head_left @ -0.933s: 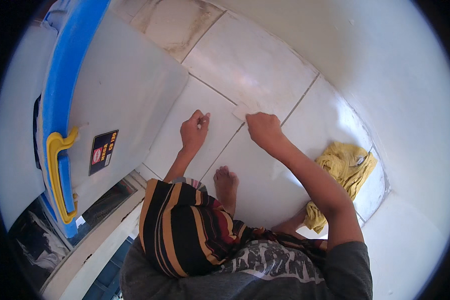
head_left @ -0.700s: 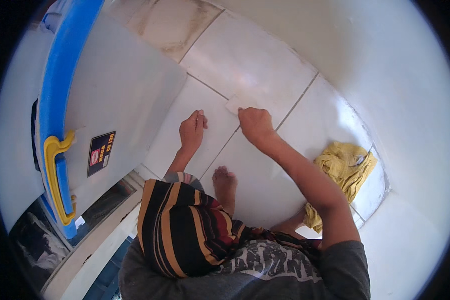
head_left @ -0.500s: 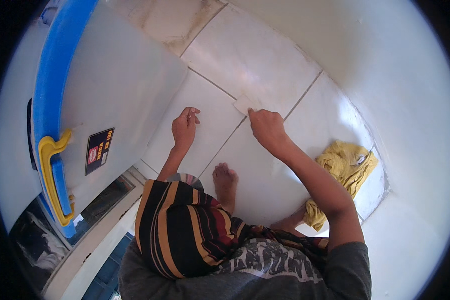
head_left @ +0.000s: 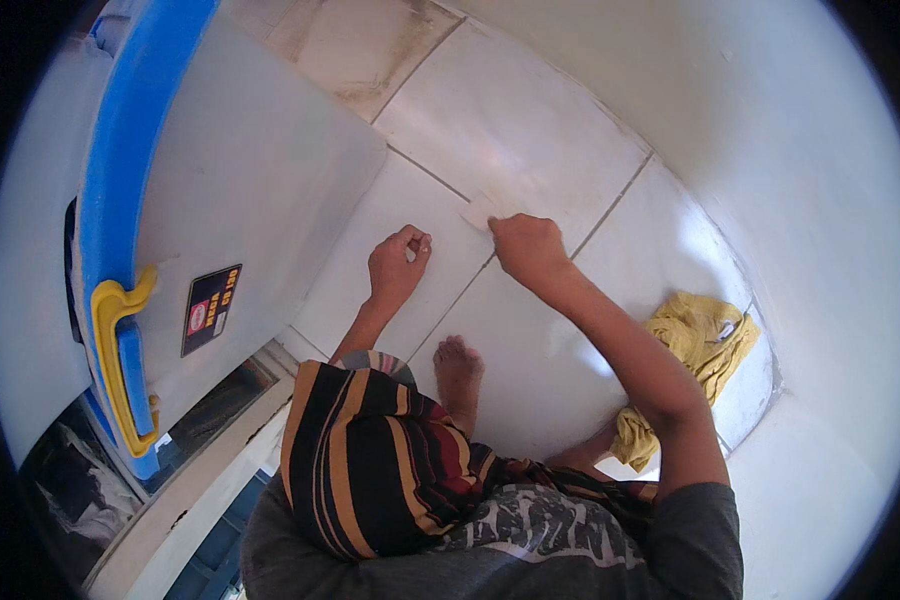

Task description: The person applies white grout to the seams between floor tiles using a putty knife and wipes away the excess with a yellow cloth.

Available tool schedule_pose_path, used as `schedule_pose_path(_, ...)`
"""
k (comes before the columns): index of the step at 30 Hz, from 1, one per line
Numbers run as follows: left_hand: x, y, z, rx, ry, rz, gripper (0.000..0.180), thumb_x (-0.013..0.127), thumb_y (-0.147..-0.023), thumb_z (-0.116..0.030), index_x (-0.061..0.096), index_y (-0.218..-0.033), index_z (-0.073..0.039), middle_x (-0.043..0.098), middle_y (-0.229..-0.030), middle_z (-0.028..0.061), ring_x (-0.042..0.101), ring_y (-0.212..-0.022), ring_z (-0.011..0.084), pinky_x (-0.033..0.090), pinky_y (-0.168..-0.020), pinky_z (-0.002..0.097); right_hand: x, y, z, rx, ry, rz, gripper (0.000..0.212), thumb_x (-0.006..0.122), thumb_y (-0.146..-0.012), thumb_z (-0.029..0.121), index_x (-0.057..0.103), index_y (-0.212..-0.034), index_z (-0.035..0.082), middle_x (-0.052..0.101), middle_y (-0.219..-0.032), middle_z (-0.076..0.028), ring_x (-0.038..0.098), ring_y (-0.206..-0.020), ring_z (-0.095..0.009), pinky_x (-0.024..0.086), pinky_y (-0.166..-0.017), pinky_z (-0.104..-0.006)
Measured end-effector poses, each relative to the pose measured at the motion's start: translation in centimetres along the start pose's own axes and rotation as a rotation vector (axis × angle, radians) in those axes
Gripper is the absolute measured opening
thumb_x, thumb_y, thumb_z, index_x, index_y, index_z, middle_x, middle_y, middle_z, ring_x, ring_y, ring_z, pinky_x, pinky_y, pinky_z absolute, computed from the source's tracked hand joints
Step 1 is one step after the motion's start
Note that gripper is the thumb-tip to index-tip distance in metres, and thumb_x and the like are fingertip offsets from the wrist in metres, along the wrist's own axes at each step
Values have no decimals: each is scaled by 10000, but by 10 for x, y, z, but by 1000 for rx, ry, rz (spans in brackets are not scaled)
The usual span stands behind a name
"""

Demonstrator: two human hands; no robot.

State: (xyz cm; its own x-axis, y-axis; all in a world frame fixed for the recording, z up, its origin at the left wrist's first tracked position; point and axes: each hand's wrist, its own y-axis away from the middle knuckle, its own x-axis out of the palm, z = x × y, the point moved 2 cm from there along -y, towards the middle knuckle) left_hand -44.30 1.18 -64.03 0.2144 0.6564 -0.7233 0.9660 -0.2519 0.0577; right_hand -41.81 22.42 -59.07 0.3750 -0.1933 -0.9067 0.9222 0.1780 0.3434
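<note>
1. Your right hand (head_left: 530,245) has its grip clamped on a pale flat piece (head_left: 479,211), just above the frame's centre, against the tiled floor (head_left: 510,110).
2. Your left hand (head_left: 396,270), left of centre, curls its fingers toward the thumb; I cannot tell whether they pinch anything.
3. The piece could twist loose or snag on a tile seam (head_left: 428,173), since you pinch only one end.
4. The cloudy storage box (head_left: 260,170), frame left, has a yellow latch (head_left: 110,350); its wall hides any contents.
</note>
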Motion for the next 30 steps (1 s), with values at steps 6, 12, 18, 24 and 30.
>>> schedule_pose_path(6, -26, 15, 32, -119, -84, -27, 231, 636, -839, -195, 513, -713, -46, 576, -622, 74, 541, -531, 220, 423, -513, 344, -17, 0, -38, 30, -68, 42, 236, 523, -824, 132, 654, -1020, 116, 653, -779, -137, 654, -797, -310, 525, -654, -454)
schedule_pose_path(12, -7, -6, 10, -52, 66, -57, 243, 586, -889, -206, 468, -753, -43, 552, -591, 74, 515, -502, 196, 417, -499, 326, -20, -81, 10, -126, -97, -219, 72, 591, -727, 85, 652, -710, 51, 658, -735, -141, 669, -712, -297, 530, -590, -392)
schedule_pose_path(18, -11, -6, 11, -167, 131, 1, 278, 454, -970, -241, 468, -787, -33, 563, -593, 70, 563, -545, 173, 438, -550, 314, -35, -108, 28, -132, -84, -221, 99, 588, -736, 83, 682, -732, 53, 666, -738, -156, 679, -703, -287, 535, -596, -384)
schedule_pose_path(24, -23, 3, 19, -269, 63, 43, 376, 396, -991, -293, 530, -790, -5, 575, -609, 71, 557, -565, 161, 441, -583, 310, -30, -87, 22, -111, -79, -108, 91, 592, -726, 63, 682, -732, 54, 671, -743, -149, 682, -718, -274, 536, -603, -375)
schedule_pose_path(30, -12, -20, -4, -229, 130, 52, 398, 370, -995, -304, 540, -804, 2, 564, -600, 74, 553, -578, 169, 438, -601, 316, -40, -129, 39, -125, -98, -242, 78, 604, -722, 55, 681, -731, 54, 674, -750, -148, 684, -733, -257, 533, -594, -367)
